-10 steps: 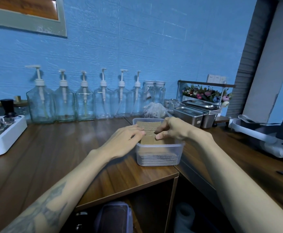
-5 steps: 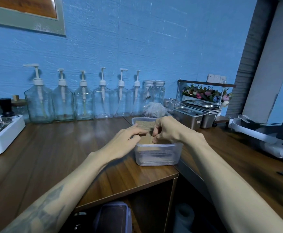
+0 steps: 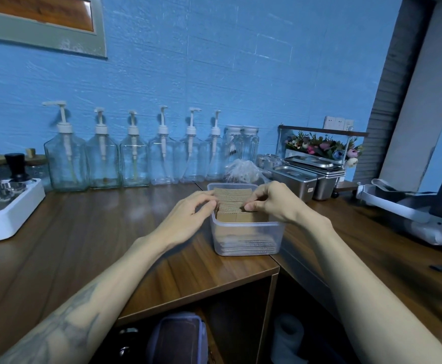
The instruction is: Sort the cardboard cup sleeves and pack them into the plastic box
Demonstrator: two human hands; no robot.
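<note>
Both hands worked one stack: your left hand [image 3: 188, 215] and right hand [image 3: 272, 203] pinched the sleeves [image 3: 231, 199] between them, inside the box [image 3: 246, 239]. Box sat below your right wrist, at the counter [image 3: 83, 245] corner; a hard push risked tipping it off.

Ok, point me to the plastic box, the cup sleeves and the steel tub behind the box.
plastic box [image 3: 248, 233]: head view, near wall.
cup sleeves [image 3: 231, 199]: head view, ridged top edges of the standing stack.
steel tub [image 3: 294, 179]: head view, near lidded one's front.
</note>
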